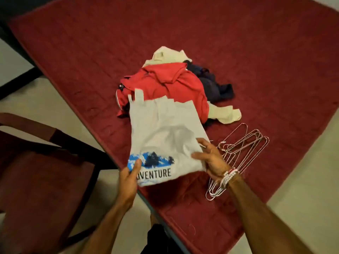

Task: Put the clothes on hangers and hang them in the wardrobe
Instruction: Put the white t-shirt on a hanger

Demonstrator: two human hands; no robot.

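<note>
From the head camera, both hands grip a white T-shirt (163,136). The left hand (128,178) pinches the printed near corner and the right hand (211,158) clutches the right edge. The T-shirt lies lifted over the bed (91,43), its long axis running away from the person, its far end on the red shirt (174,83). It looks soft, light and floppy, and is best held at the shoulders. The wire hangers (244,147) lie just beside the right hand.
</note>
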